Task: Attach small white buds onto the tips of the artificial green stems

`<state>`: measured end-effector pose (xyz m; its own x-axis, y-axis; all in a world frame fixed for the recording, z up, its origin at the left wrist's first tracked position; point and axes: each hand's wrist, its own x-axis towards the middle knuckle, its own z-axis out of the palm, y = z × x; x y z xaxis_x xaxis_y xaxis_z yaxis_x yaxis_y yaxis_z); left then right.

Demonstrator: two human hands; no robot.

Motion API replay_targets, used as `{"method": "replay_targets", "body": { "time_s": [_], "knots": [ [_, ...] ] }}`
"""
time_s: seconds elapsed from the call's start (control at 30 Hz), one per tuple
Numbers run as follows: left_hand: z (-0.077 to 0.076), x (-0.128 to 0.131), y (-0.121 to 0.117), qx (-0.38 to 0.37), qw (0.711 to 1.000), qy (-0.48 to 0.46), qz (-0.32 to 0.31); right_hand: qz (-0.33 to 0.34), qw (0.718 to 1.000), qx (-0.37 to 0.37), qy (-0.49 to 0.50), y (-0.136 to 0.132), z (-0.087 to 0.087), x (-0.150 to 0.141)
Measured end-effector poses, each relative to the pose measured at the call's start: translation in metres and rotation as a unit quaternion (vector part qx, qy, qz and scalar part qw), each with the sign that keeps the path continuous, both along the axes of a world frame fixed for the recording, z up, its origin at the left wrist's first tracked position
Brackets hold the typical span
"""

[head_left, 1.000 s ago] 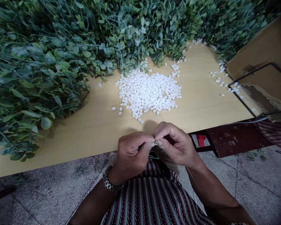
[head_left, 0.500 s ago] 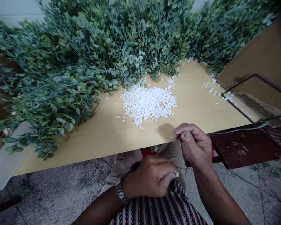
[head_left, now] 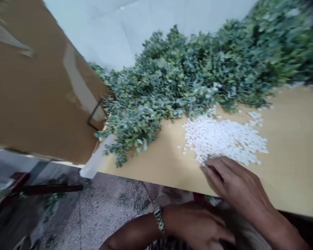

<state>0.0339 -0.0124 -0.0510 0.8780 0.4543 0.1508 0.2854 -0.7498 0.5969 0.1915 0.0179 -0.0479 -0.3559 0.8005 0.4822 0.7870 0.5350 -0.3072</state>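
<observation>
Head view, right hand (head_left: 237,184): our grip seems narrow, at the white pieces' (head_left: 221,137) 7-o'clock edge.
Left hand (head_left: 195,222): grip, we cannot tell.

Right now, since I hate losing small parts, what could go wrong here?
The right hand is at the near edge of the loose white pieces; a brush might scatter some, perhaps off the table. Pieces beside the greenery could get lost among its leaves.
</observation>
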Motion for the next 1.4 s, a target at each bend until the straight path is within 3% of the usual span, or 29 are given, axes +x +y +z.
{"method": "replay_targets", "body": {
  "time_s": [0.03,0.07,0.17,0.23,0.33,0.4,0.47,0.53,0.63,0.7,0.8,0.9,1.0,1.1,1.2,1.3,1.4],
  "knots": [
    [0.020,-0.020,-0.002,-0.003,0.997,-0.014,-0.075,-0.007,1.000,0.014,-0.017,0.003,-0.003,-0.004],
    [0.040,-0.040,-0.004,-0.006,0.998,-0.017,-0.058,-0.009,0.999,0.026,-0.022,0.005,-0.005,-0.006],
    [0.085,-0.086,-0.008,0.045,0.988,-0.061,0.138,0.011,0.999,0.036,0.003,0.006,-0.009,-0.007],
    [0.095,-0.099,-0.006,0.133,0.956,-0.101,0.242,0.030,0.999,0.032,0.033,0.004,-0.009,-0.005],
    [0.083,-0.095,0.003,0.172,0.920,0.005,0.351,0.049,0.996,0.024,0.073,0.000,-0.007,-0.002],
    [0.066,-0.088,0.014,0.159,0.869,0.086,0.461,0.054,0.994,0.031,0.089,-0.001,-0.007,-0.003],
    [0.051,-0.085,0.030,0.155,0.803,0.068,0.571,0.054,0.993,0.042,0.091,-0.002,-0.007,-0.003],
    [0.042,-0.085,0.048,0.091,0.783,-0.018,0.615,0.055,0.993,0.052,0.086,-0.003,-0.007,-0.003],
    [0.040,-0.085,0.071,-0.045,0.796,-0.135,0.589,0.058,0.994,0.054,0.080,-0.003,-0.008,-0.002],
    [0.045,-0.083,0.076,-0.080,0.798,-0.166,0.574,0.055,0.994,0.052,0.074,-0.002,-0.007,-0.002],
    [0.054,-0.081,0.064,-0.095,0.796,-0.200,0.563,0.024,0.996,0.076,0.047,-0.003,-0.004,-0.003],
    [0.060,-0.080,0.042,-0.169,0.807,-0.249,0.507,-0.013,0.994,0.104,0.002,-0.003,0.001,-0.007],
    [0.057,-0.080,0.024,-0.209,0.861,-0.202,0.417,-0.029,0.993,0.107,-0.030,-0.003,0.003,-0.010],
    [0.051,-0.082,0.019,-0.162,0.896,-0.104,0.400,-0.038,0.994,0.096,-0.045,-0.002,0.002,-0.007],
    [0.047,-0.082,0.021,-0.128,0.902,-0.065,0.408,-0.030,0.996,0.088,-0.008,-0.002,0.005,-0.004],
    [0.046,-0.078,0.025,-0.164,0.899,-0.085,0.397,0.007,0.992,0.125,0.035,-0.002,0.016,-0.011],
    [0.049,-0.072,0.027,-0.203,0.904,-0.109,0.360,0.084,0.986,0.147,0.000,0.003,0.028,-0.033]
  ]
}}
